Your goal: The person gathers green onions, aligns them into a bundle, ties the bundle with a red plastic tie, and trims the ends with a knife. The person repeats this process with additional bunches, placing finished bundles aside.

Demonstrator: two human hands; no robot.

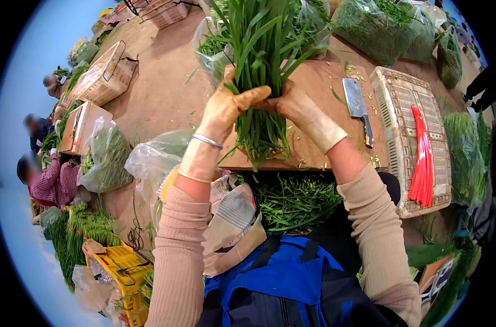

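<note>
My left hand [227,108], in a pale rubber glove with a metal bangle at the wrist, and my right hand [301,108], gloved alike, grip a thick bunch of long green leafy stalks [260,53] from both sides. The bunch stands roughly upright over a brown board [313,143], its lower ends near the board's front edge. To the right on that board lies a cleaver [356,100] with a dark handle, among small cut stalk bits. Below the board's edge is a heap of cut greens [297,200].
Right of the board, an upturned pale plastic crate [436,122] carries red ties [421,163]. Plastic bags of greens [370,32] stand beyond the board. At the left are a bagged bundle [109,159], a yellow crate [129,269] and several seated people [56,180].
</note>
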